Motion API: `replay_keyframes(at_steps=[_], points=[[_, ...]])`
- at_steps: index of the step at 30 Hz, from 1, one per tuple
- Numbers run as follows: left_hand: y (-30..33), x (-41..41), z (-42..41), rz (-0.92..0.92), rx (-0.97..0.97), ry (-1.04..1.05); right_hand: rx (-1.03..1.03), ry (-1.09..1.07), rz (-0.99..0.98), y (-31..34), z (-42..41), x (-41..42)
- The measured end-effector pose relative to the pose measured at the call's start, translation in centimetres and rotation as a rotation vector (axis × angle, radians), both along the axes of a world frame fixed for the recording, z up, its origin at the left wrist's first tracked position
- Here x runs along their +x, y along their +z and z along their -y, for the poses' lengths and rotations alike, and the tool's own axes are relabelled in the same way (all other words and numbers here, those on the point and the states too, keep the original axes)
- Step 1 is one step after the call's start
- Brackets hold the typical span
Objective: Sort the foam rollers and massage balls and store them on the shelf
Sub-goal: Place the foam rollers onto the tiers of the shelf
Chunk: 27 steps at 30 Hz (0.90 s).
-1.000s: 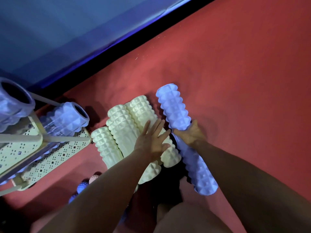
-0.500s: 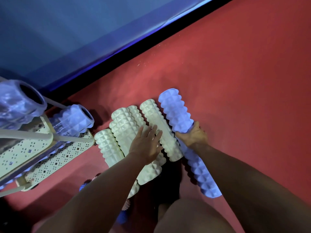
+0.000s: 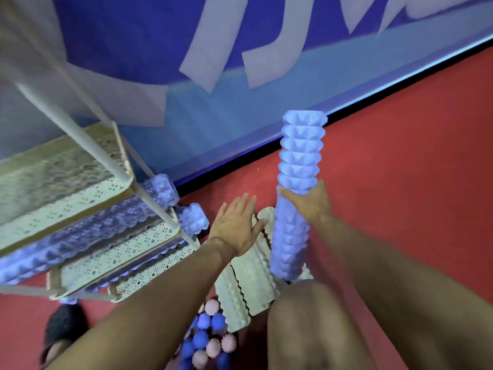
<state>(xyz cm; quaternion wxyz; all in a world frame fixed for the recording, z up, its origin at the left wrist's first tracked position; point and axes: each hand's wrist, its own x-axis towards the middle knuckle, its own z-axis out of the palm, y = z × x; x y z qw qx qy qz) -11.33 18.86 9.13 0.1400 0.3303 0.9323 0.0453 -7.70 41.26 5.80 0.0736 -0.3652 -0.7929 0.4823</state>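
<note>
At the left edge stands the cream perforated shelf [image 3: 88,201], its tiers tilted in this wide view; blue rollers [image 3: 160,194] already lie along its lower tiers, their ends projecting at the right corner. Below them on the red floor [image 3: 413,169] sits a heap of blue and pink spiked massage balls [image 3: 208,340], partly cut off by the bottom edge. The left hand [image 3: 236,225] is spread flat, fingers straight, over the cream rollers [image 3: 248,279] lying side by side on the floor (whether it touches them cannot be told). The right hand [image 3: 306,201] is curled round the middle of a blue foam roller [image 3: 296,198], which stands nearly upright, its lower end hidden behind a knee.

Judged from its ridged foam surface, the roller is probably light, fairly stiff and far from slippery; a one-handed hold at mid-length looks balanced. Motion blur smears the shelf, so the count of rollers stored there is uncertain, as is the number of cream rollers beneath the forearms.
</note>
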Motion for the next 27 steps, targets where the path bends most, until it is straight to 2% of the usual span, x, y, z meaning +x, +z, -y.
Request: replay_keyframes(at_steps=[2,4,6,9,14,18,22,27], points=[[2.6,0.3,1.2,0.017,0.079,0.068,-0.072,0.002,-0.161,4.1,2.0,-0.6],[5.2,0.9,2.6,0.019,0.127,0.112,-0.153,0.108,-0.206,7.5,4.2,-0.5],[7.8,1.8,4.0,0.004,0.185,0.132,-0.249,0.152,-0.205,10.1,6.5,-0.1],[10.9,3.7,6.4,-0.018,0.261,0.15,-0.432,0.092,-0.219,13.9,10.7,1.3],[14.0,6.5,12.0,-0.044,0.221,0.258,-0.778,0.084,-0.083,17.0,19.2,5.0],[15.1,8.1,17.2,-0.042,0.23,0.292,-0.817,0.143,-0.066,17.0,24.2,6.5],[15.4,9.1,21.9,-0.02,0.228,0.328,-0.829,0.027,-0.208,17.8,26.0,6.7],[15.3,9.5,27.0,-0.091,0.145,0.289,-0.838,-0.129,-0.23,19.6,24.9,7.4]])
